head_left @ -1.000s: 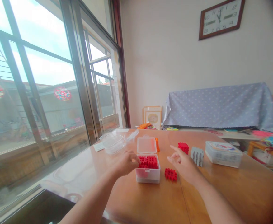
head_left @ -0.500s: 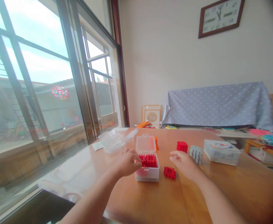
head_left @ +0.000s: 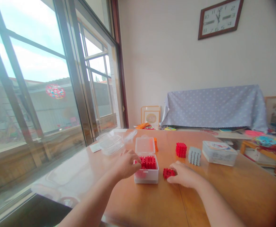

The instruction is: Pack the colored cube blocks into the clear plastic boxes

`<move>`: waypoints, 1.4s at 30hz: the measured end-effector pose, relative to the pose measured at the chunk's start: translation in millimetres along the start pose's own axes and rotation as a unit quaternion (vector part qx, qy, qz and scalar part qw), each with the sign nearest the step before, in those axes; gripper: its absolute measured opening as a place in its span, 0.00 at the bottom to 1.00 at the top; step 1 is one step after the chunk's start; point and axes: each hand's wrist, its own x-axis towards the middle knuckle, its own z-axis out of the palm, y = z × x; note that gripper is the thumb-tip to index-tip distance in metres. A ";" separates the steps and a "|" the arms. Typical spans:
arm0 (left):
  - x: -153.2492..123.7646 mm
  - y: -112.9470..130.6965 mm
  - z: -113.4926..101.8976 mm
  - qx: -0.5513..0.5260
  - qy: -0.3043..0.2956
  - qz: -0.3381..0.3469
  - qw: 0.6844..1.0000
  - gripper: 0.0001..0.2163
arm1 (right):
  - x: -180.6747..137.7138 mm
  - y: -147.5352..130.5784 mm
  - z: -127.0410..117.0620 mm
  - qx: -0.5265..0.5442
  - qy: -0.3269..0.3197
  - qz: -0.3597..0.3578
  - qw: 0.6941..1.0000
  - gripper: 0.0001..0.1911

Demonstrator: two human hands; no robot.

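A small clear plastic box with its lid flipped open stands on the wooden table, full of red blocks. My left hand rests curled against the box's left side. My right hand lies low on the table with its fingers closed onto a loose red block just right of the box. Farther back stand a red cube of blocks and a grey block stack.
An empty clear container with its lid lies at the back left by the window. A white lidded box sits at the right, an orange piece behind the open box. A cloth-covered bench stands behind the table.
My right hand has dropped from above the table down onto the loose red block. My left hand has stayed at the box. The view shifted slightly.
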 end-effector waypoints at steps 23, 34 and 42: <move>46.2 77.4 31.2 -0.201 -0.042 -0.051 0.977 0.10 | -18.2 -62.6 -19.6 0.201 0.134 -0.126 0.962 0.27; 33.3 31.4 14.4 -0.226 -0.013 -0.093 0.970 0.08 | -5.1 -40.7 -18.9 0.187 0.202 -0.077 0.958 0.34; 16.5 36.8 15.7 -0.142 -0.077 -0.088 0.983 0.08 | 1.6 -30.2 -16.7 0.188 0.226 -0.064 0.954 0.34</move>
